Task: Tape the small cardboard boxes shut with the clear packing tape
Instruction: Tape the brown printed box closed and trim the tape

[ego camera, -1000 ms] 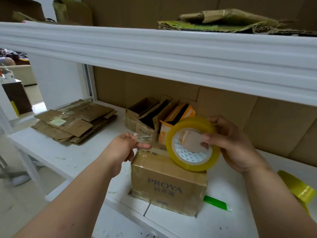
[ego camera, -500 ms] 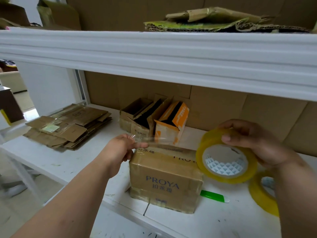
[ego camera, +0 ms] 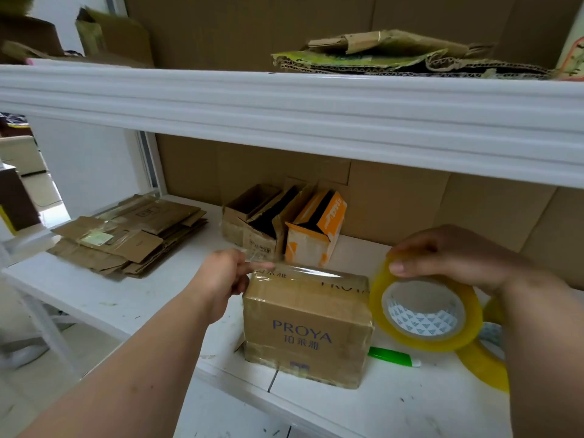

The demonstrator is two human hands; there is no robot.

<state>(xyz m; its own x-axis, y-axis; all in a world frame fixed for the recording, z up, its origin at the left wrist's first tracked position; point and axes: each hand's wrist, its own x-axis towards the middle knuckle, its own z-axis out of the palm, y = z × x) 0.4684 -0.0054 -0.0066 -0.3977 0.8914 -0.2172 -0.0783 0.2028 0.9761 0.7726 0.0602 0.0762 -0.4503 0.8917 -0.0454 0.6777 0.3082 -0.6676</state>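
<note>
A small brown cardboard box (ego camera: 305, 330) printed PROYA stands at the front of the white shelf (ego camera: 395, 409). My left hand (ego camera: 226, 275) pinches the free end of a clear tape strip (ego camera: 303, 270) at the box's upper left corner. The strip runs across the box top to a yellowish tape roll (ego camera: 426, 314), which my right hand (ego camera: 455, 257) grips by its upper rim, just right of the box.
A second tape roll (ego camera: 488, 358) lies behind my right forearm. A green cutter (ego camera: 393, 356) lies right of the box. Open small boxes (ego camera: 252, 216) and an orange box (ego camera: 316, 227) stand behind it, flattened cardboard (ego camera: 126, 235) at left. An upper shelf (ego camera: 284, 115) overhangs.
My right hand has carried the roll from over the box to its right side and lower, drawing the strip out across the box top. My left hand kept the tape end at the left.
</note>
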